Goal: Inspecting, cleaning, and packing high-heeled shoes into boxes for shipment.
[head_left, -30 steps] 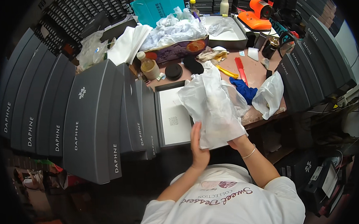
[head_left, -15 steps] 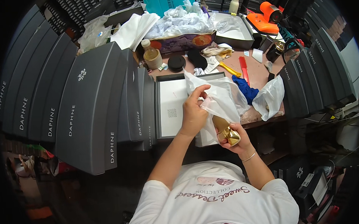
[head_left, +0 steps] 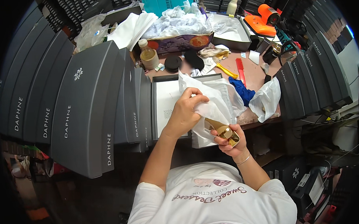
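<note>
My right hand (head_left: pixel 237 147) grips a shiny gold shoe (head_left: pixel 229 135) by its rounded end, with the fingers curled round it. The rest of the shoe runs up and left into a thin white wrapper (head_left: pixel 215 104), a soft sheet or bag that hides its far part. My left hand (head_left: pixel 183 114) pinches the upper left part of this wrapper between thumb and fingers. Beneath the wrapper lies an open shoe box (head_left: pixel 166 92) with a dark rim and a white inside. Right of it sit a crumpled blue cloth (head_left: pixel 241 91) and another white wrapper (head_left: pixel 266 100).
Dark grey shoe boxes stand upright at left (head_left: pixel 84 111) and at right (head_left: pixel 319 73). Behind are a yellow-handled tool (head_left: pixel 226 70), a red brush (head_left: pixel 240 70), a round black tin (head_left: pixel 172 63), a bottle (head_left: pixel 148 55) and a carton of crumpled paper (head_left: pixel 181 44).
Both hands stay on the shoe and its wrapper. My left hand has shifted a little left and down with the wrapper's edge, and the shoe has tilted slightly. The view has turned a little.
</note>
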`<state>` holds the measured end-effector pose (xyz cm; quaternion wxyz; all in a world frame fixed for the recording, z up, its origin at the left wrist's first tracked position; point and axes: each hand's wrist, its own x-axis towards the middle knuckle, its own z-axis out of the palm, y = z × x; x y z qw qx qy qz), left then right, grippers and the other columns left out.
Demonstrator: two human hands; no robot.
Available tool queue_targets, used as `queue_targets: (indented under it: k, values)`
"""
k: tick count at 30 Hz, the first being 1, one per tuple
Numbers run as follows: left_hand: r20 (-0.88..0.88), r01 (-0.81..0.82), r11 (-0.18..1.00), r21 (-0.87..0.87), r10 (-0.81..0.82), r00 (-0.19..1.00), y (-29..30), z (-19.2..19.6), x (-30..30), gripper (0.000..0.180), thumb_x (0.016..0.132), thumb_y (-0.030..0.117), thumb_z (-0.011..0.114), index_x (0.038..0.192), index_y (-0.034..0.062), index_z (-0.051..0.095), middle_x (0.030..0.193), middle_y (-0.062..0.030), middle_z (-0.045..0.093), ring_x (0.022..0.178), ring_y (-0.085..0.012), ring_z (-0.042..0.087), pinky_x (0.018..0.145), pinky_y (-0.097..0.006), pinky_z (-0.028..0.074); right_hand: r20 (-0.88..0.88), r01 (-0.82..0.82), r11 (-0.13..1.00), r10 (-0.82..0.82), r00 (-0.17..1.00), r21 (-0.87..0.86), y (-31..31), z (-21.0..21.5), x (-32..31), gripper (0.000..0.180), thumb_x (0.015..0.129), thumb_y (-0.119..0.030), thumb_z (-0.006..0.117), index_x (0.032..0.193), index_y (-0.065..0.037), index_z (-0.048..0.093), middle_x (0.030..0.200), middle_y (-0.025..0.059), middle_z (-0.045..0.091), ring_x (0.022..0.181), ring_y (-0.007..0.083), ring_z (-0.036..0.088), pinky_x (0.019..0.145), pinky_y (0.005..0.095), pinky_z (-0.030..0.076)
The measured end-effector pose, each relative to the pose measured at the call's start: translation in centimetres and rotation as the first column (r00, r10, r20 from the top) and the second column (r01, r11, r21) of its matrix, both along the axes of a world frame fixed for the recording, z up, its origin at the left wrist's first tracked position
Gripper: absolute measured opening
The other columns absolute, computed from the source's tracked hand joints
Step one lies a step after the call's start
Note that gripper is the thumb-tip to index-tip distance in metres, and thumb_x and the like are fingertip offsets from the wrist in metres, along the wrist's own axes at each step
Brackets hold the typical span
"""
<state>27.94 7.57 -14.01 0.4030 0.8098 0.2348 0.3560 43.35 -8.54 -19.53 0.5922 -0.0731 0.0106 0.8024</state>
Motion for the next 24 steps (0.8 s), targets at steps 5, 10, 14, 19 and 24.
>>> queue_targets:
  k: [5, 10, 14, 19, 24]
  values:
    - [-0.039, 0.003, 0.985, 0.175, 0.004, 0.999, -3.5, 2.3, -1.4, 0.037, 0.064, -0.007, 0.064, 0.100, 0.0042, 0.068, 0.094, -0.0092, 0.058, 0.073, -0.0246, 0.063, 0.066, -0.034, 0.052, 0.136, 0.070, 0.997, -0.064, 0.989, -0.037, 0.0, 0.7, -0.5, 0.049, 0.089, -0.026, 0.051, 0.123, 0.008, 0.043, 0.113, 0.0164, 0.051, 0.077, 0.0171, 0.054, 0.056, 0.0277, 0.050]
    - [0.104, 0.070, 0.913, 0.403, -0.122, 0.987, -9.0, 1.8, -0.4, 0.040, 0.063, -0.004, 0.069, 0.102, 0.0056, 0.071, 0.078, -0.0041, 0.059, 0.059, -0.0183, 0.059, 0.049, -0.029, 0.049, 0.399, 0.366, 0.904, -0.426, 0.812, 0.222, 2.0, 0.3, -3.2, 0.041, 0.094, -0.024, 0.052, 0.132, -0.007, 0.048, 0.129, 0.0114, 0.054, 0.119, 0.0248, 0.054, 0.099, 0.0385, 0.045]
    - [0.102, 0.210, 0.896, 0.391, -0.269, 0.958, -11.6, -0.4, 1.0, 0.044, 0.064, -0.004, 0.067, 0.108, 0.0021, 0.067, 0.080, -0.0064, 0.056, 0.059, -0.0186, 0.059, 0.049, -0.029, 0.048, 0.787, 0.332, 0.845, -0.520, 0.332, 0.418, 3.6, -0.1, -3.1, 0.041, 0.094, -0.023, 0.052, 0.132, -0.007, 0.048, 0.129, 0.0117, 0.055, 0.119, 0.0250, 0.054, 0.099, 0.0387, 0.044]
    - [0.110, 0.227, 0.922, 0.313, -0.273, 0.956, -14.2, -3.2, 2.6, 0.046, 0.065, -0.004, 0.066, 0.111, 0.0011, 0.065, 0.079, -0.0058, 0.055, 0.059, -0.0200, 0.058, 0.051, -0.029, 0.049, 0.844, 0.155, 0.838, -0.483, -0.235, 0.523, 4.5, -0.7, -2.9, 0.042, 0.094, -0.023, 0.052, 0.132, -0.006, 0.048, 0.129, 0.0119, 0.055, 0.119, 0.0253, 0.054, 0.099, 0.0389, 0.044]
    - [0.103, 0.399, 0.891, 0.216, -0.428, 0.898, -12.5, -2.0, 0.5, 0.056, 0.085, 0.016, 0.070, 0.134, 0.0031, 0.046, 0.116, -0.0154, 0.051, 0.091, -0.0241, 0.059, 0.073, -0.031, 0.050, 0.778, 0.068, 0.840, -0.464, -0.423, 0.538, 4.6, -1.6, -4.0, 0.042, 0.094, -0.022, 0.053, 0.132, -0.006, 0.047, 0.129, 0.0122, 0.055, 0.119, 0.0255, 0.054, 0.099, 0.0392, 0.044]
